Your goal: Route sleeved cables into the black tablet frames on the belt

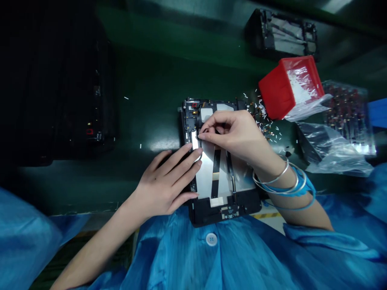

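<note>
An opened tablet (205, 181) lies on the bench edge in front of me, its silver battery plates, black ribbon cable and small circuit boards exposed. My left hand (169, 181) is open, laid flat with its fingertips along the tablet's left edge. At the upper left of the tablet, my right hand (232, 129) is closed in a pinch of thumb and forefinger. A thin black wire (201, 155) runs down from that pinch towards my left fingertips. The pinched end itself is mostly hidden by the fingers.
A red bin (276, 90) with a plastic liner lies tipped at the right, small white bits (260, 110) scattered beside it. Plastic bags (335, 149) and a clear tray of parts (347, 108) are farther right. Stacked black devices stand at the back (284, 34) and left (99, 96).
</note>
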